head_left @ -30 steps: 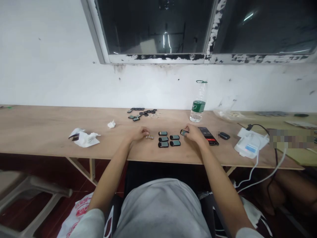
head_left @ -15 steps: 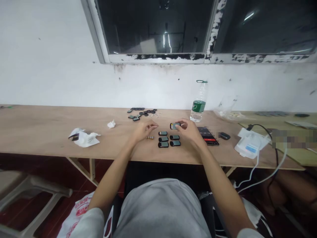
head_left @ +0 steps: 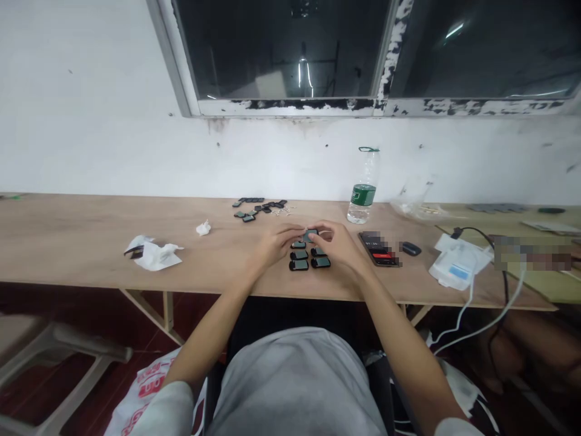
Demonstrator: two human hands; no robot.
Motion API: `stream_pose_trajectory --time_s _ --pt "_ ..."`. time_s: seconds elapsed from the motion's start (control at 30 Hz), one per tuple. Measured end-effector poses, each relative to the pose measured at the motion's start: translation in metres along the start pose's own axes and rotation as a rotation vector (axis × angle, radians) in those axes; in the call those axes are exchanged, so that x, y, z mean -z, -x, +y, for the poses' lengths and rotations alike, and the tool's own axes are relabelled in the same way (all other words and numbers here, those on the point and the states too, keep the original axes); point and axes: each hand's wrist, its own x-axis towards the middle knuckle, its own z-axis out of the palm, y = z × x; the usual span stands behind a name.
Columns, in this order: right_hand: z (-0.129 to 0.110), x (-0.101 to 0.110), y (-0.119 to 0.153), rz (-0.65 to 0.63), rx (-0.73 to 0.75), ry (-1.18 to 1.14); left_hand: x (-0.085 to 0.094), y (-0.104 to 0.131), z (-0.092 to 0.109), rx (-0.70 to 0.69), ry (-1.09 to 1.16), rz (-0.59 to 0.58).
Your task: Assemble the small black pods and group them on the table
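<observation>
A small black device with a grey face [head_left: 310,235] is held up between my two hands. My right hand [head_left: 333,242] grips its right side with thumb and fingers. The fingertips of my left hand [head_left: 279,243] meet its left edge, closed together. Below my hands several like devices [head_left: 298,264] lie on the wooden table [head_left: 91,236] in two columns, the upper ones partly hidden by my right hand. Farther back lies a loose group of black and grey pieces [head_left: 249,218] beside small light bits [head_left: 284,211].
A water bottle [head_left: 362,197] stands behind my right hand. Right of it lie a phone [head_left: 379,249], a black fob [head_left: 411,248], a white box [head_left: 454,269] with cables and a plastic bag [head_left: 420,209]. Crumpled tissues [head_left: 158,255] lie at left. A person's legs show at lower right.
My right hand has moved left with the device. My left hand has moved right to meet it, now covering the small cylinders that lay beside the devices.
</observation>
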Motion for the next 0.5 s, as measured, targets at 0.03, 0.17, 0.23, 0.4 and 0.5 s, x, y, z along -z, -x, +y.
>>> stream_pose_trajectory --time_s 0.03,0.17,0.23,0.4,0.5 --pt "-0.0001 -0.0001 0.0000 -0.003 -0.011 -0.011 0.0004 0.0000 -0.0001 -0.005 0.002 0.003" --pt "-0.0010 0.0001 -0.0003 -0.001 -0.035 -0.047 0.0007 0.0026 -0.0017 -0.023 -0.012 -0.009" --pt "-0.0010 0.0004 -0.0003 -0.006 -0.039 -0.072 -0.0001 0.0048 -0.0030 -0.039 -0.030 -0.015" --pt "-0.0022 -0.0002 0.0002 -0.012 -0.054 -0.140 0.0000 0.0051 -0.0007 -0.070 -0.029 0.042" --pt "-0.0044 -0.0027 0.0005 -0.009 -0.068 -0.180 0.0025 0.0028 0.0006 -0.041 0.001 0.049"
